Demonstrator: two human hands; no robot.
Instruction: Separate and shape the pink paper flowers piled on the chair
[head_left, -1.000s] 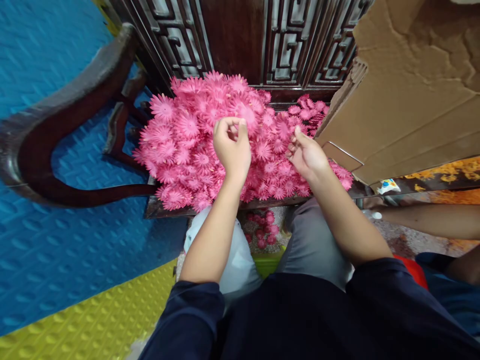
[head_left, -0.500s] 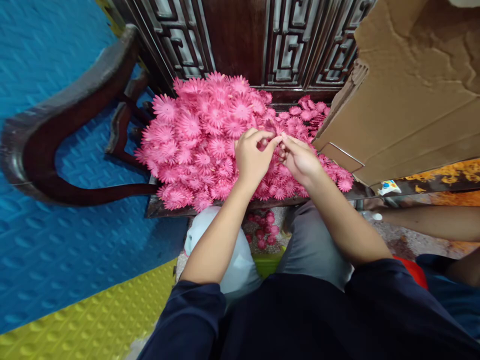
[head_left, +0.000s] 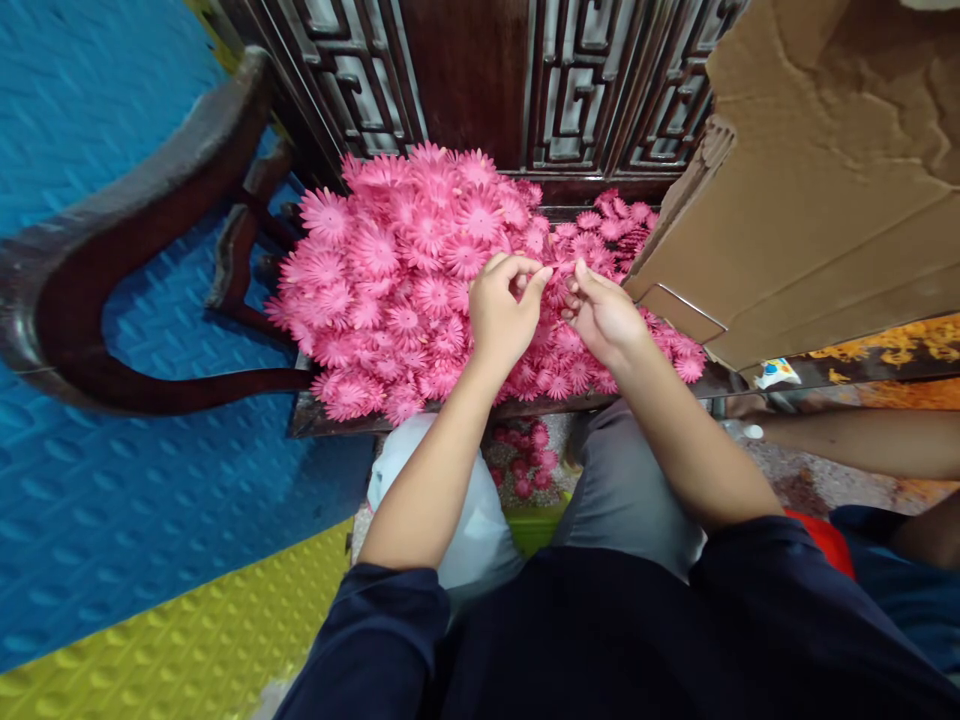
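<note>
My left hand [head_left: 499,315] and right hand [head_left: 607,318] meet at centre frame, fingertips pinched on one small pink flower [head_left: 559,270] between them, just above the pile [head_left: 390,290]. Half a second ago the hands sat slightly lower and tighter together; a second ago they were apart, the left raised over the heap. I count two hands of mine, one cardboard box [head_left: 817,170] at upper right, one dark wooden chair [head_left: 135,230] at left; the flowers are too many to count.
</note>
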